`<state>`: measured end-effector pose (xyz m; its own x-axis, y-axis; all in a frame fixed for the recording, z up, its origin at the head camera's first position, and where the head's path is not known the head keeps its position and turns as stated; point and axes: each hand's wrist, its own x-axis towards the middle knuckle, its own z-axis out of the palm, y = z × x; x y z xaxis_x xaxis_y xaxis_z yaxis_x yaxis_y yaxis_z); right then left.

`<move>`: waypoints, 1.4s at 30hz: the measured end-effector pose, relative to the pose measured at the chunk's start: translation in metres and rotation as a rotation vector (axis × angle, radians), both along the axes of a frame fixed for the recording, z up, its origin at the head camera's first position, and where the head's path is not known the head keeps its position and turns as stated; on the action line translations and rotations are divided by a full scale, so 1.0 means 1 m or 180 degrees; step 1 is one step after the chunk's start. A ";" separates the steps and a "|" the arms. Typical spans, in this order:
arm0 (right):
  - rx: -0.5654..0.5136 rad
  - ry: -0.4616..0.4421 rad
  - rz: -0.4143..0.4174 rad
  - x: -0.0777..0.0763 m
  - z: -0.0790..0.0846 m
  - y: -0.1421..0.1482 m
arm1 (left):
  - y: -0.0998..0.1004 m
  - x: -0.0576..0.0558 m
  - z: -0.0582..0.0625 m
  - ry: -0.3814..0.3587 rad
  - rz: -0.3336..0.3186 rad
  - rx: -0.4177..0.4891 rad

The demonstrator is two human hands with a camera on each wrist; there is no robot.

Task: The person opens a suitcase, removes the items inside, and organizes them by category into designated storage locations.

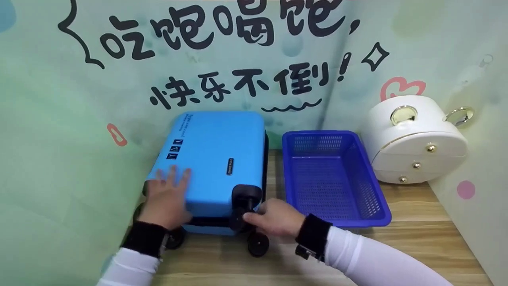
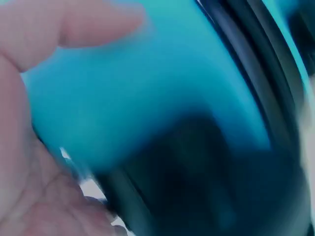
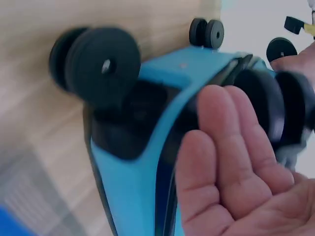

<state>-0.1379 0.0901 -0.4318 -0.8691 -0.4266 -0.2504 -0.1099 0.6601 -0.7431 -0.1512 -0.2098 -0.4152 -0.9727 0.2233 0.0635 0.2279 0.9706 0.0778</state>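
A bright blue suitcase (image 1: pixel 214 135) with black corner guards lies flat on a wooden surface, its wheeled end toward me. My left hand (image 1: pixel 164 200) rests over its near left corner, fingers spread and fairly straight across the blue shell. In the left wrist view the blurred thumb lies along the blue shell (image 2: pixel 123 93). At the near right corner, my right hand (image 1: pixel 279 218) grips the suitcase, thumb against the upper black wheel (image 1: pixel 238 218). The right wrist view has that hand's fingers (image 3: pixel 221 132) against the dark seam beside the wheel. A lower wheel (image 1: pixel 258 243) hangs below.
Right of the suitcase stands a blue plastic basket (image 1: pixel 291 178) with perforated walls. Behind its right side is a white rounded drawer box (image 1: pixel 420 123) with gold knobs. A printed backdrop (image 1: pixel 79 159) closes off the back and sides of the wooden surface (image 1: pixel 420 246).
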 end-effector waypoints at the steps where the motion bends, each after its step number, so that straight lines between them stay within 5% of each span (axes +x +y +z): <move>1: 0.0042 0.0152 0.0008 -0.001 0.001 0.008 | 0.013 0.003 -0.003 0.0039 -0.0135 -0.0064; 5: 0.0240 0.0891 -0.0200 -0.013 0.000 0.052 | 0.067 0.010 -0.014 0.0377 -0.0716 -0.0222; 9: 0.0771 0.1495 -0.0549 -0.033 -0.012 0.103 | 0.099 0.007 -0.022 0.0843 -0.1145 -0.0422; 16: 0.1493 0.1400 -0.0794 -0.050 -0.033 0.160 | 0.117 -0.004 -0.029 0.0918 -0.1675 -0.0855; 32: 0.1503 0.1221 -0.0775 -0.041 -0.047 0.164 | 0.113 -0.007 -0.031 0.1110 -0.1757 -0.0781; 37: 0.1442 0.1245 -0.0725 -0.033 -0.048 0.158 | 0.108 -0.009 -0.020 0.1347 -0.1758 -0.0505; 42: 0.1303 0.1318 -0.0676 -0.018 -0.047 0.154 | 0.094 -0.011 0.004 0.1529 -0.1734 -0.0006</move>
